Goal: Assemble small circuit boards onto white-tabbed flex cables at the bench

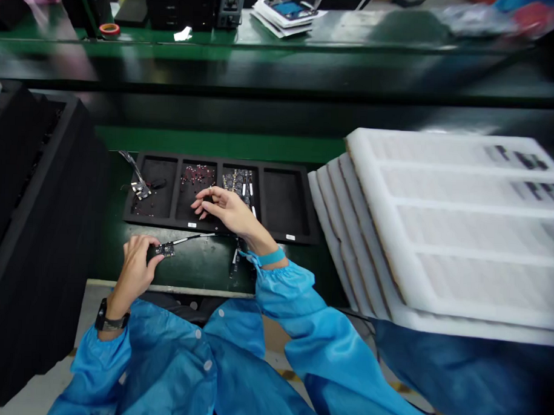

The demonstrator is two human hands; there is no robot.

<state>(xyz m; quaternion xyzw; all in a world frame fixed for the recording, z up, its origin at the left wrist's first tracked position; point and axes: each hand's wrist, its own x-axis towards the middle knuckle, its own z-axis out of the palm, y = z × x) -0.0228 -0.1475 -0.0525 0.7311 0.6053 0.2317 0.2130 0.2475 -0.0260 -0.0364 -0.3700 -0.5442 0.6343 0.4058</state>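
Observation:
My left hand (pixel 136 264) is closed on a small black circuit board (pixel 165 249) with a thin white-tipped cable (pixel 195 236) trailing right, held just above the green bench. My right hand (pixel 222 207) reaches over the black compartment tray (pixel 278 165), fingers curled down into the second compartment, which holds several tiny reddish parts (pixel 197 173). Whether the fingertips pinch one is hidden. The third compartment holds small boards (pixel 238 181). The leftmost one holds a board with a flat cable (pixel 137 181).
A stack of white foam trays (pixel 439 237) fills the right side. Black foam trays (pixel 26 223) stand piled at the left. A dark conveyor (pixel 281 74) runs behind, with a tape roll (pixel 109 28) and stacked papers (pixel 288 13) beyond. More small cables (pixel 235 257) lie on the bench.

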